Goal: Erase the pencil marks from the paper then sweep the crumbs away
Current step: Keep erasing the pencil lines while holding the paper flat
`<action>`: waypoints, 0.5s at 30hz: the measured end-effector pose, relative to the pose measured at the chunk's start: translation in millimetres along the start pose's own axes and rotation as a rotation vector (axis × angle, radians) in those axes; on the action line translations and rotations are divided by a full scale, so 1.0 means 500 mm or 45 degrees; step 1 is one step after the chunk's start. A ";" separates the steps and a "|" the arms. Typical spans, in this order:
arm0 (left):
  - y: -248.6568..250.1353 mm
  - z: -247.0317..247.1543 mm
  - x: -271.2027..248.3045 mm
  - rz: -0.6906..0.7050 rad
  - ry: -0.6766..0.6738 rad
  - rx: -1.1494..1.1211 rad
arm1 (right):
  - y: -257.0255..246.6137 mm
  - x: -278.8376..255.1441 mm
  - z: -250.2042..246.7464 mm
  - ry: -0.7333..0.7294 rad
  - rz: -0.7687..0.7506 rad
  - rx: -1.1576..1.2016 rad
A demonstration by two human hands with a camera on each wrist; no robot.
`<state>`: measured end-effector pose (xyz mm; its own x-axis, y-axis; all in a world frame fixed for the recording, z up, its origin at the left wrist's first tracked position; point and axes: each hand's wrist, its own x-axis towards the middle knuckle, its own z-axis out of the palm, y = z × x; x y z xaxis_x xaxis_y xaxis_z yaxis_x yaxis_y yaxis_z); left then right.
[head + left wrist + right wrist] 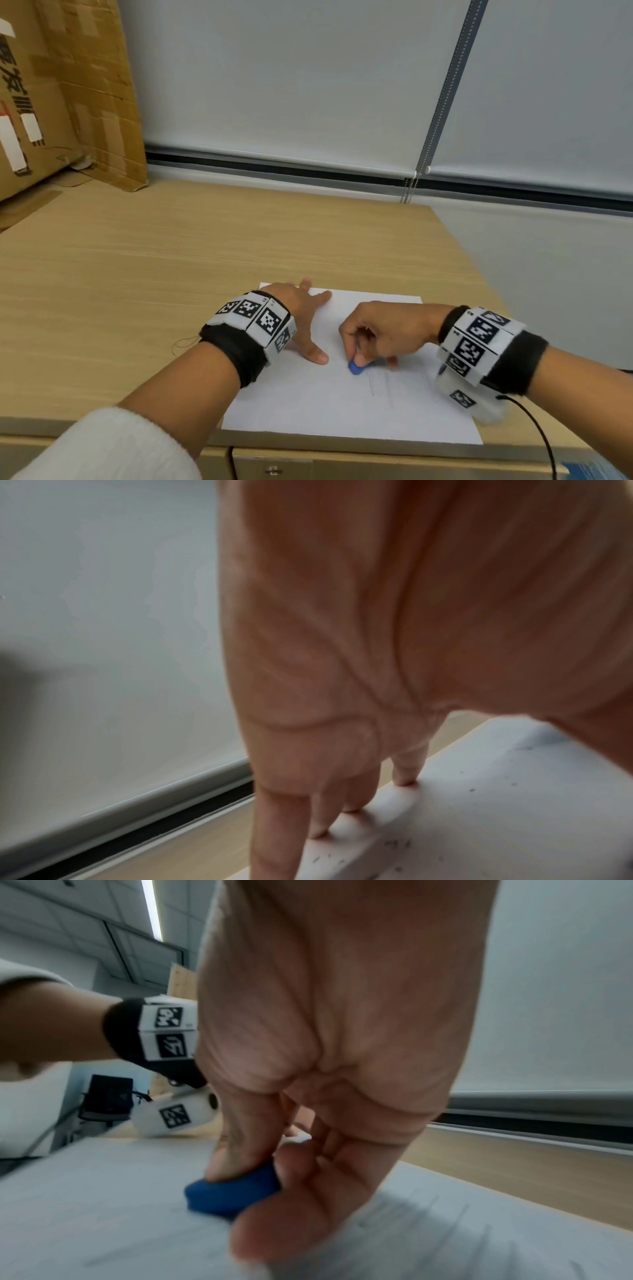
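The paper [342, 407] lies at the near edge of the desk [171, 260], with faint pencil marks [380, 383] at 5 o'clock from the blue eraser [356, 368]. The right hand [383, 332] pinches the eraser against the sheet. At 10 o'clock, the left hand [301, 308] presses flat with spread fingers. Dark crumbs [397, 845] lie near its fingertips [318, 831]. Beyond is bare wood.
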<state>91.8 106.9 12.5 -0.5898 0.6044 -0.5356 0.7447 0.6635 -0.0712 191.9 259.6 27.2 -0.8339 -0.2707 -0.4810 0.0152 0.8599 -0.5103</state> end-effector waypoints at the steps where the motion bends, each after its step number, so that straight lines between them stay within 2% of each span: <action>1: -0.001 0.000 0.001 0.002 0.002 0.003 | 0.003 0.004 -0.003 0.089 0.001 -0.007; 3: -0.002 -0.002 0.001 0.003 -0.006 0.001 | 0.010 0.006 0.000 0.205 0.020 0.012; 4: -0.001 -0.004 0.000 0.003 -0.013 -0.002 | 0.011 0.002 0.007 0.186 0.023 0.039; 8: 0.001 -0.006 -0.004 0.003 -0.014 -0.008 | -0.007 -0.018 0.021 -0.049 -0.016 0.050; 12: 0.001 -0.008 -0.007 0.004 -0.019 -0.004 | 0.007 -0.008 0.006 0.190 -0.010 -0.008; 13: 0.001 -0.008 -0.007 0.006 -0.016 -0.005 | 0.011 -0.010 0.011 0.201 -0.007 0.003; 15: 0.001 -0.007 -0.006 -0.002 -0.018 -0.006 | 0.008 -0.023 0.025 0.097 -0.022 0.028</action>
<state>92.8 106.8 16.9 -0.5863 0.5970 -0.5476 0.7424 0.6665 -0.0684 208.7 260.7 21.8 -0.8735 -0.2513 -0.4168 0.0116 0.8454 -0.5340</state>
